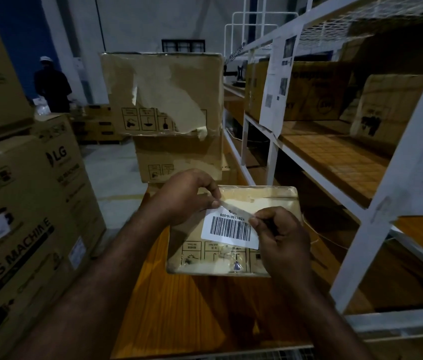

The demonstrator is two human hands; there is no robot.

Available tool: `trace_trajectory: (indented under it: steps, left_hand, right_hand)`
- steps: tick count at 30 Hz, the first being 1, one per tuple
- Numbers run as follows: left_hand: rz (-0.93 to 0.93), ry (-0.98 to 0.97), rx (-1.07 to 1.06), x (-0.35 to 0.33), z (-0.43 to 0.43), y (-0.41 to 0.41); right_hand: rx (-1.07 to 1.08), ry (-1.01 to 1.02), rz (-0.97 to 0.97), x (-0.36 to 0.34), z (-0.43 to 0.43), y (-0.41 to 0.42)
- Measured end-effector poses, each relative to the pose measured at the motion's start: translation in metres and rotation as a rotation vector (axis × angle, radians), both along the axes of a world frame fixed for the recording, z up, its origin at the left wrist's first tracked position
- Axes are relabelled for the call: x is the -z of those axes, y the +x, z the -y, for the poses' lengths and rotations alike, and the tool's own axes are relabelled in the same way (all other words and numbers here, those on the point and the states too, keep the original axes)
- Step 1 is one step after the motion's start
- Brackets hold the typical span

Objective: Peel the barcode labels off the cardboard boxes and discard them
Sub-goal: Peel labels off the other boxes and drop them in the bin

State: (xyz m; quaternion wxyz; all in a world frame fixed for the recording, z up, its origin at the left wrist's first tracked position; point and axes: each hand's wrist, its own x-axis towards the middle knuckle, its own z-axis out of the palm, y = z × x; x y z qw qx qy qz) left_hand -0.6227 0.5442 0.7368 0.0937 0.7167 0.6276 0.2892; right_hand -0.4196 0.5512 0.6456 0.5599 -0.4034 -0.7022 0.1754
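One barcode label [231,229] is the thing in hand. It sits on the top face of the small cardboard box [205,263], which lies flat on the wooden surface [174,302] directly in front of you. Its far edge appears already lifted into a narrow strip, while the part with the bars is stuck flat.

Your left hand [187,196] pinches the left end of this strip between thumb and forefinger, with the other fingers curled in. Your right hand [283,235] pinches the right end in the same way. Neither hand presses the box down, so I judge it may rise with the label.

Pull the strip low and toward yourself, folding it back over the bars and not upward. Pull both ends evenly, so the paper does not tear in the middle. If the cardboard skin begins to come off with it, slow down and change the angle.

Behind the box stand more stacked boxes [163,92], one with torn paper hanging, and a white shelf rack [386,190] is at your right. Where the discard place is, I cannot tell.
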Motion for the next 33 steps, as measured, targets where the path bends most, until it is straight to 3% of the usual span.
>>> trace_trajectory:
  steps: [9, 13, 19, 20, 22, 24, 25, 30, 33]
  left_hand:
    - [0.209, -0.070, 0.093, -0.013, 0.007, -0.001]
    - [0.242, -0.052, 0.091, -0.012, 0.004, 0.002]
    - [0.264, -0.053, 0.099, -0.009, 0.003, -0.004]
    - [0.262, -0.049, 0.111, -0.009, 0.003, -0.005]
    - [0.271, -0.033, 0.158, -0.010, 0.003, -0.005]
    - [0.297, -0.032, 0.188, -0.010, 0.002, -0.005]
    - [0.306, -0.033, 0.186, -0.011, 0.002, -0.005]
    - [0.500, -0.093, 0.126, -0.007, 0.005, -0.013]
    - [0.247, -0.140, 0.130, -0.007, 0.008, -0.018]
  right_hand:
    - [0.034, -0.213, 0.074, -0.033, 0.003, 0.007]
    - [0.176, -0.078, 0.227, -0.037, 0.006, -0.008]
    - [0.140, 0.016, 0.049, -0.061, 0.009, -0.007]
    - [0.116, 0.057, 0.125, -0.068, 0.008, -0.007]
    - [0.103, 0.116, 0.470, -0.077, 0.004, -0.015]
    - [0.108, 0.005, 0.752, -0.086, 0.001, -0.031]
    - [0.106, -0.067, 0.792, -0.088, -0.001, -0.038]
    - [-0.050, -0.168, 0.602, -0.081, -0.020, -0.034]
    - [-0.181, -0.183, 0.484, -0.079, -0.026, -0.024]
